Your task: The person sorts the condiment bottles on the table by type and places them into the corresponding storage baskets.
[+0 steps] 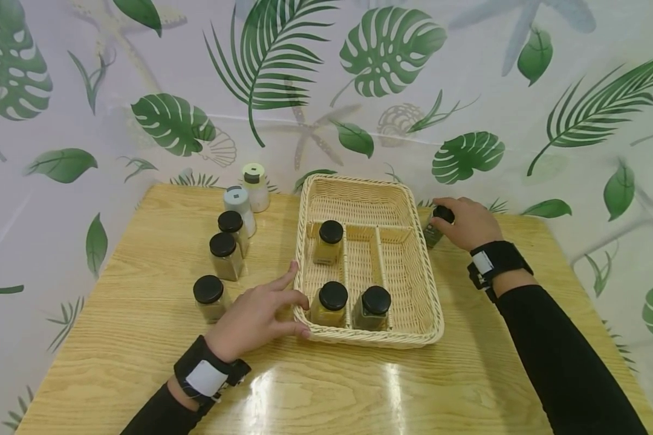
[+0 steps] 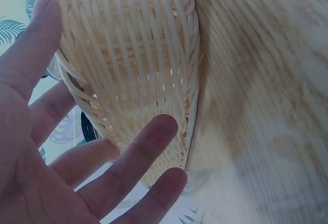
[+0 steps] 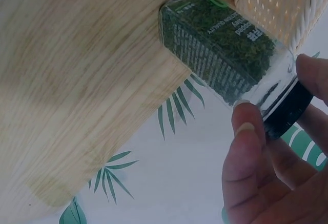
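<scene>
My left hand (image 1: 261, 311) holds the near left corner of a divided wicker basket (image 1: 359, 341), a finger over the rim and the thumb at the front. In the left wrist view, two fingers spread along the woven side (image 2: 133, 55). My right hand (image 1: 468, 223) pinches the black lid of a clear spice jar (image 3: 220, 44) filled with green dried flakes, just right of the basket. Inside the basket stand three black-lidded spice jars: a yellowish one (image 1: 328, 244), another yellowish one (image 1: 329, 308) nearer the front, and a darker one (image 1: 372, 311) beside it.
Left of the basket, three black-lidded jars (image 1: 228, 260) stand in a loose row on the wooden table (image 1: 141, 362). Behind them are a blue-topped shaker (image 1: 239, 208) and a pale yellow-topped one (image 1: 256, 187). A leaf-printed backdrop (image 1: 315, 78) rises at the table's back edge.
</scene>
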### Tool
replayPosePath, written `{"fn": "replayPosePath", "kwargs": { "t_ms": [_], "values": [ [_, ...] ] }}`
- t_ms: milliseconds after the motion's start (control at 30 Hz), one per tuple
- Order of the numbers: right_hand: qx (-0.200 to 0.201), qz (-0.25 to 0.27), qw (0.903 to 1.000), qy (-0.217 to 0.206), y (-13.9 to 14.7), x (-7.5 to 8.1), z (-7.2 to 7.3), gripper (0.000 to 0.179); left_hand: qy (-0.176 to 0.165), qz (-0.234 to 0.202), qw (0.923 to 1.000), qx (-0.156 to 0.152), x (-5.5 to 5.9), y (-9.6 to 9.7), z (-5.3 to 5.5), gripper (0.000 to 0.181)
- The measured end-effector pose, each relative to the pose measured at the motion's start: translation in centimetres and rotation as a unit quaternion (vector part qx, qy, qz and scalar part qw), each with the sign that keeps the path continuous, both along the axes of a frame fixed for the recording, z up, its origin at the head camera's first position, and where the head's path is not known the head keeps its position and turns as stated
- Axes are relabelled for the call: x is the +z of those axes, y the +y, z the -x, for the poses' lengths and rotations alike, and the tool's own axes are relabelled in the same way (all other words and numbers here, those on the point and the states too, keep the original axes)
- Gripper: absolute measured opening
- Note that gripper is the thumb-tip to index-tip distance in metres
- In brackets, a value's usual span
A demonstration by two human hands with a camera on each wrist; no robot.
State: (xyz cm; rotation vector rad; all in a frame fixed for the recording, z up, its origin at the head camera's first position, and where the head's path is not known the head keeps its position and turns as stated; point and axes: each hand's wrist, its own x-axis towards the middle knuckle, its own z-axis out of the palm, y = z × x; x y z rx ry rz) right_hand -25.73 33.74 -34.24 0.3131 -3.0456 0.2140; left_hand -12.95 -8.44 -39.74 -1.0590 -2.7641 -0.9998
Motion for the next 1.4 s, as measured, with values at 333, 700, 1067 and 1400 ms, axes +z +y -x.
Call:
{"fn": "replayPosePath", "kwargs": {
  "t_ms": [333,700,1067,1400],
  "values": [
    [-0.007,0.012,0.9998,0.011,-0.1,0.2,-0.5,0.047,0.001,-0.001,1.0000,0.000,0.0,0.0,0.0,0.042],
    [-0.005,0.032,0.9980,0.055,0.3,0.2,-1.5,0.040,-0.005,-0.001,1.0000,-0.002,0.0,0.1,-0.1,0.043],
    [-0.003,0.057,0.9903,0.127,-1.4,3.0,-2.6,0.037,-0.008,-0.005,1.0000,-0.001,0.1,0.0,-0.1,0.043],
    [0.033,0.074,0.9821,0.170,-3.8,5.5,-3.7,0.035,-0.005,0.004,1.0000,0.002,0.0,0.0,0.0,0.042]
  ]
}}
